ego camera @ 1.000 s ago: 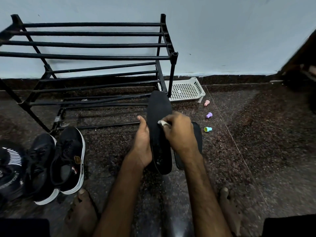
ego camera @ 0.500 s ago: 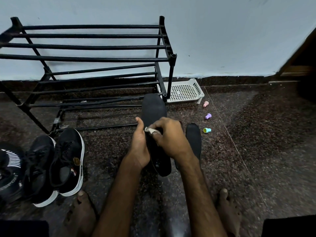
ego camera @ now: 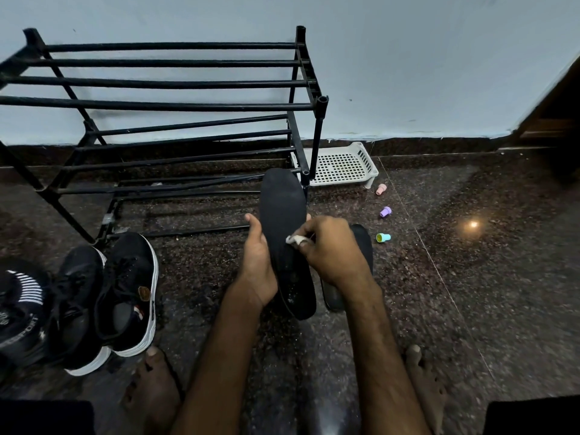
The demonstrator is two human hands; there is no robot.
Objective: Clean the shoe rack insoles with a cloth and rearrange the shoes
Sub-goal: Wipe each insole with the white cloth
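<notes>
Rack (ego camera: 157,105) stands against the wall. Insole (ego camera: 282,202) is held upright before it, left hand (ego camera: 257,262) curled round its edge. Right hand (ego camera: 329,252) pinches small white cloth (ego camera: 293,239) against its face. Advise long toe-to-heel strokes with a firm left grip.

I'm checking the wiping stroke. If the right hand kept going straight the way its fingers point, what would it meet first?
The black insole: the right hand pinches a white cloth that lies against it. Just beyond, probably the left hand, which grips the insole's left edge.
</notes>
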